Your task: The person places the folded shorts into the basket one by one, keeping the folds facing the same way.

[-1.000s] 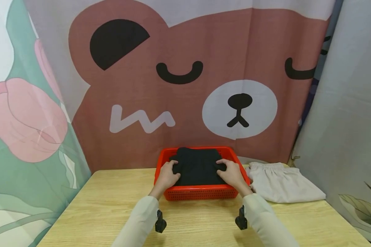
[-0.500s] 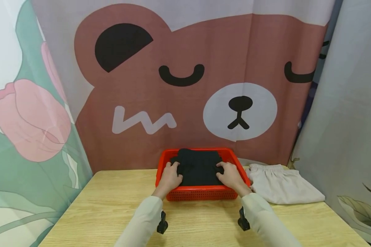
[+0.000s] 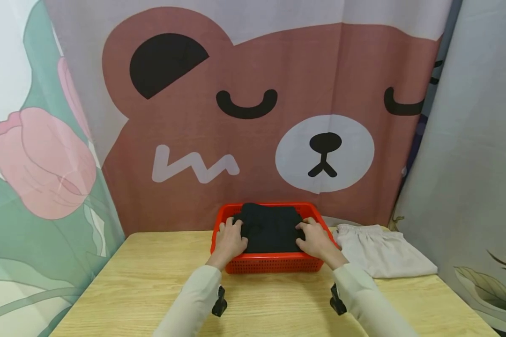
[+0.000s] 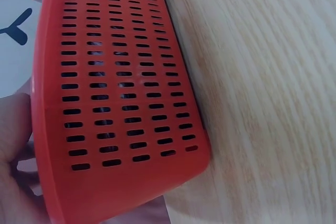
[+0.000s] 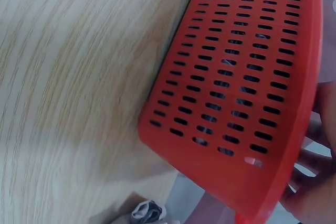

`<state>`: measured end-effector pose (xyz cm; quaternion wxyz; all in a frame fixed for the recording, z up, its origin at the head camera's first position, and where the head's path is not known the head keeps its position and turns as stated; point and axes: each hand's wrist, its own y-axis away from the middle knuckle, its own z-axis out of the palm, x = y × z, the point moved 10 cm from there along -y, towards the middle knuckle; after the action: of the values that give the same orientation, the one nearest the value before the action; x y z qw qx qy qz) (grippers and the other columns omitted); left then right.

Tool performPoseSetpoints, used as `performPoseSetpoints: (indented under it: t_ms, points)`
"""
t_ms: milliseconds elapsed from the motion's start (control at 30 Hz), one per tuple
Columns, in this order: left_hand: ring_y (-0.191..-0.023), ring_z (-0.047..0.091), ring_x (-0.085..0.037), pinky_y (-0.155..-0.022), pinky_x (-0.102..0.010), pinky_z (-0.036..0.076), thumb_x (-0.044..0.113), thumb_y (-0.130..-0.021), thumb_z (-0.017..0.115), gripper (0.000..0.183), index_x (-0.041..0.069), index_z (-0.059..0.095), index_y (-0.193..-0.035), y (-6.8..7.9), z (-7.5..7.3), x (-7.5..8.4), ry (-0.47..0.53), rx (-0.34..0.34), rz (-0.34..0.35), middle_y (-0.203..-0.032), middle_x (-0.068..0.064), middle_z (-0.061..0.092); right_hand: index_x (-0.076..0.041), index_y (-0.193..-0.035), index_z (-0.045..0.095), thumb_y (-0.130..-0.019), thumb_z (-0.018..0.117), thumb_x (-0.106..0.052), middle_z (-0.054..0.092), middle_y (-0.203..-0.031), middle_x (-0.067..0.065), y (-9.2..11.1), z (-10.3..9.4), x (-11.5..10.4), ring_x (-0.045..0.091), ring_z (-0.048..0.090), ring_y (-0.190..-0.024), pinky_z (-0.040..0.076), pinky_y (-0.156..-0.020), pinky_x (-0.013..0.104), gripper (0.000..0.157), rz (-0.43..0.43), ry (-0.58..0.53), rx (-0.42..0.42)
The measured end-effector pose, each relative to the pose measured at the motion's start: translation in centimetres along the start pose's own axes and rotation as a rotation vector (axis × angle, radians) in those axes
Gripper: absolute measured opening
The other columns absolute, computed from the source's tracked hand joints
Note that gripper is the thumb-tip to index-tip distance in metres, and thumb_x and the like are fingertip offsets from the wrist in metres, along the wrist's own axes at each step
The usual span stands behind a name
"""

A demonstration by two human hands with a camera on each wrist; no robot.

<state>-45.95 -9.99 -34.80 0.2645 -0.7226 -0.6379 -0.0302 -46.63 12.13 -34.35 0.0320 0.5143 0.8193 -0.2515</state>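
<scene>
A black folded cloth (image 3: 271,229) lies in a red perforated plastic basket (image 3: 274,267), slightly raised at its far left corner. My left hand (image 3: 230,238) reaches over the basket's near left rim, and its spread fingers touch the cloth's left side. Opposite it, my right hand (image 3: 315,238) is at the cloth's right edge, thumb and fingers apart. In the left wrist view the left hand (image 4: 14,156) shows behind the basket wall (image 4: 58,182); the right wrist view has the right hand (image 5: 317,177) past the rim, fingers loosely bent. Fingertips are hidden in both wrist views.
A beige folded garment with a gathered waistband (image 3: 381,252) lies on the wooden table (image 3: 274,304), right of the basket. Behind the table hangs a curtain with a brown bear print (image 3: 253,150). More printed curtains hang at both sides.
Both hands stay at the cloth's sides; the left has shifted slightly inward and the cloth looks a little narrower. The head view has shifted slightly. Basket and beige garment stay in place.
</scene>
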Motion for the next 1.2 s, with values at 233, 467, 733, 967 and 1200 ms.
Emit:
performPoseSetpoints:
  t_ms: [233, 467, 733, 967, 1200]
  points:
    - [-0.107, 0.046, -0.038, -0.088, -0.049, 0.044, 0.016, -0.085, 0.069, 0.044, 0.001, 0.060, -0.125, -0.3, -1.0, 0.6, 0.013, 0.040, 0.019, -0.131, -0.021, 0.050, 0.004, -0.113, 0.066, -0.086, 0.066, -0.009, 0.057, -0.119, 0.022, 0.7, -2.1, -0.8, 0.040, 0.056, -0.107, 0.047, -0.089, 0.053, 0.030, -0.060, 0.048, 0.061]
    - [-0.101, 0.050, -0.035, -0.087, -0.047, 0.046, 0.016, -0.086, 0.068, 0.040, -0.001, 0.061, -0.122, -1.1, -1.8, 2.0, 0.060, 0.092, 0.073, -0.123, -0.019, 0.055, 0.005, -0.112, 0.066, -0.087, 0.066, -0.009, 0.064, -0.111, 0.019, 1.6, -4.8, -0.8, 0.032, 0.062, -0.090, 0.052, -0.080, 0.046, 0.028, -0.077, 0.030, 0.142]
    - [-0.108, 0.054, -0.036, -0.094, -0.048, 0.044, 0.015, -0.089, 0.064, 0.041, -0.001, 0.058, -0.126, -2.0, -1.7, 4.1, 0.194, 0.112, 0.134, -0.127, -0.019, 0.055, 0.004, -0.114, 0.065, -0.088, 0.064, -0.009, 0.065, -0.109, 0.020, 2.9, -6.8, 0.5, 0.036, 0.062, -0.097, 0.050, -0.083, 0.050, 0.029, -0.040, 0.013, 0.217]
    - [-0.119, 0.049, -0.035, -0.096, -0.050, 0.042, 0.020, -0.094, 0.061, 0.044, 0.004, 0.054, -0.134, -2.5, -0.9, 6.4, 0.340, 0.094, 0.163, -0.136, -0.015, 0.050, 0.004, -0.115, 0.065, -0.088, 0.062, -0.009, 0.065, -0.110, 0.023, 4.1, -8.8, 2.1, 0.034, 0.064, -0.083, 0.052, -0.071, 0.048, 0.030, -0.011, 0.003, 0.304]
    - [-0.132, 0.039, -0.031, -0.105, -0.048, 0.035, 0.027, -0.096, 0.058, 0.050, 0.008, 0.048, -0.141, -2.8, 0.2, 10.0, 0.429, 0.039, 0.227, -0.144, -0.011, 0.044, 0.007, -0.118, 0.063, -0.088, 0.062, -0.006, 0.062, -0.116, 0.027, 5.6, -10.9, 4.2, 0.044, 0.058, -0.103, 0.046, -0.084, 0.057, 0.032, 0.026, -0.003, 0.395]
